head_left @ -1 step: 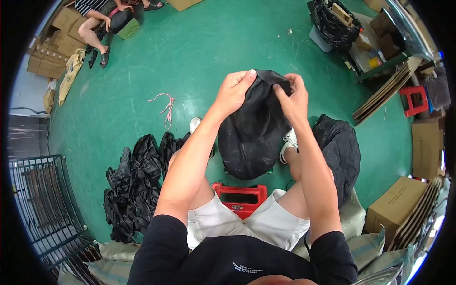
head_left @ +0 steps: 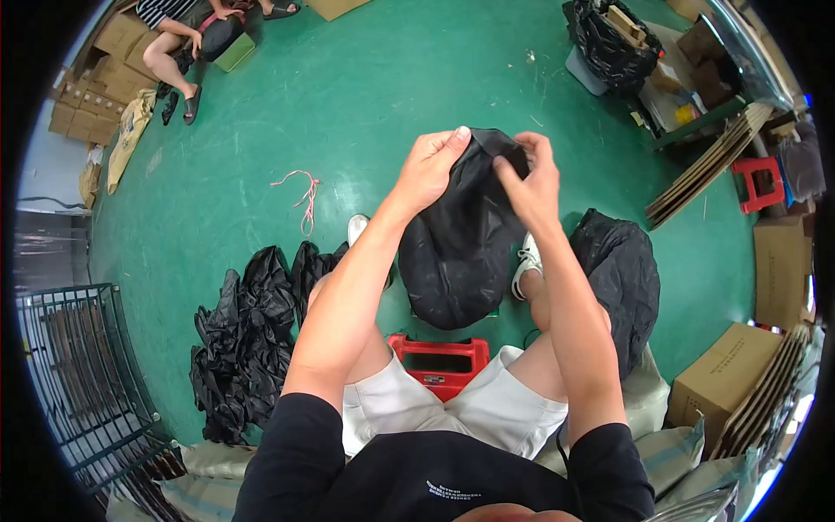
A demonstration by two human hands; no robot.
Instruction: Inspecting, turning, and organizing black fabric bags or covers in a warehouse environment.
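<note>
A black, rounded, bag-like cover (head_left: 457, 252) of thin fabric hangs between my knees, its top edge raised. My left hand (head_left: 433, 165) pinches the left side of that edge, thumb on top and fingers closed. On the opposite side my right hand (head_left: 532, 178) grips the rim, with the thumb against the inner face and the fingers curled behind. The cover's lower end bulges down in front of a red plastic stool (head_left: 442, 381); whether something is inside is hidden. A crumpled black heap of similar material (head_left: 248, 339) lies left of my legs, and another black bundle (head_left: 617, 278) rests at my right knee.
Pink string (head_left: 307, 204) lies on the green floor. At left stands a dark metal rack (head_left: 83, 365). Cardboard boxes (head_left: 726, 370) and flat cardboard sheets (head_left: 709, 165) line the right. Far left, another person (head_left: 170, 52) sits handling a black thing. A bin with a black liner (head_left: 613, 56) stands far right.
My right hand has shifted slightly left along the cover's edge, and the fabric beside it has moved with it. The left hand stays in place.
</note>
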